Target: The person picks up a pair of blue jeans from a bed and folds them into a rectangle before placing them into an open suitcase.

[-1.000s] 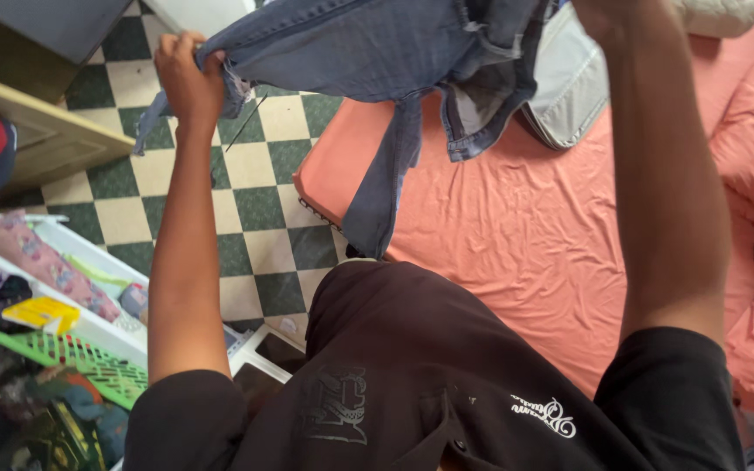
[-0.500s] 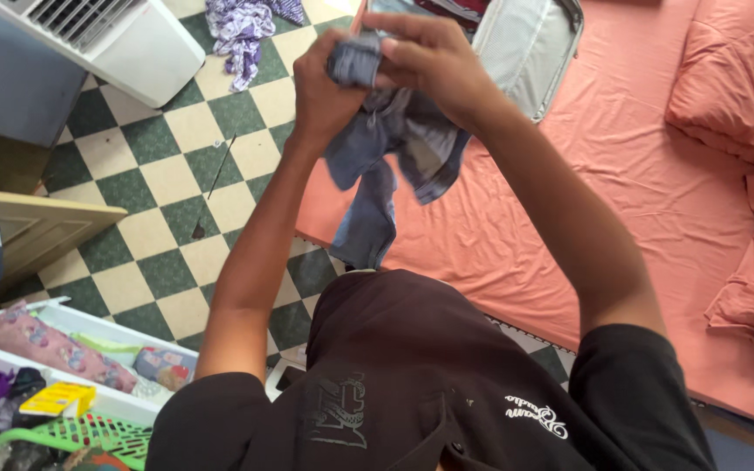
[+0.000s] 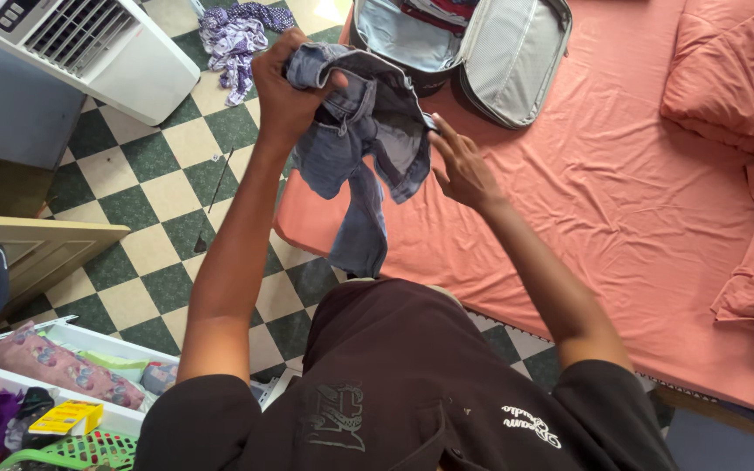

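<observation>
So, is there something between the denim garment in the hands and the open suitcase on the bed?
Nothing visible. The left hand grips the blue denim garment just in front of the open grey suitcase; the right hand touches its edge.

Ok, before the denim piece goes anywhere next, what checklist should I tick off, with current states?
1. Left hand grips the bunched denim garment: ok.
2. Right hand gripping it too: not ok, fingers open, only at its edge.
3. Garment folded neatly: not ok, one part dangles.
4. Suitcase lying open on the bed: ok.
5. Free room inside suitcase: cannot tell.
</observation>
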